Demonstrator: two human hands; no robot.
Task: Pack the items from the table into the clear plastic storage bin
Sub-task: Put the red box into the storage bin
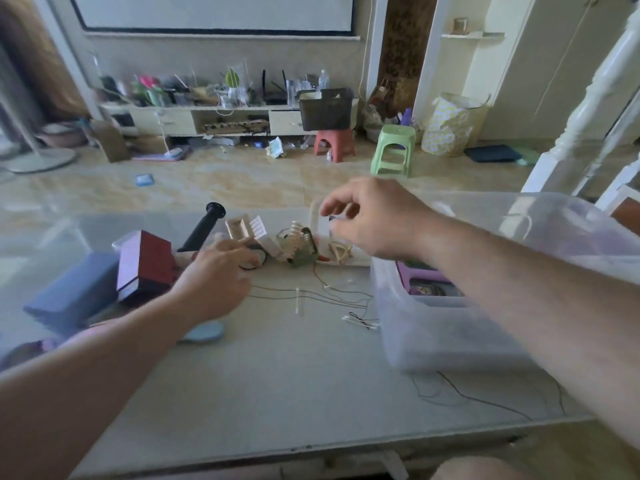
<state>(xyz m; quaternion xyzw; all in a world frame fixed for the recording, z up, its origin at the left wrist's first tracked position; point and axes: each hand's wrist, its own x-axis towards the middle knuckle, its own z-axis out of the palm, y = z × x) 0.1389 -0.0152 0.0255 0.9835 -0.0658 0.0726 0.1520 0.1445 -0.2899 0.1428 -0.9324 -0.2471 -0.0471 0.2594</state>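
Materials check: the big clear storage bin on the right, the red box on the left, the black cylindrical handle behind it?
Clear storage bin: translucent plastic, slightly frosted; its contents show through the wall.
Red box: looks like card or painted board, matte; hard to tell.
Black cylindrical handle: likely rubber or moulded plastic, matte with a flared end.

I count one clear plastic storage bin [450,327], one red box [147,263], one blue box [74,294] and one black cylinder [204,226] on the table. Three cotton swabs [297,301] lie loose; on the floor I see two stools [393,148].
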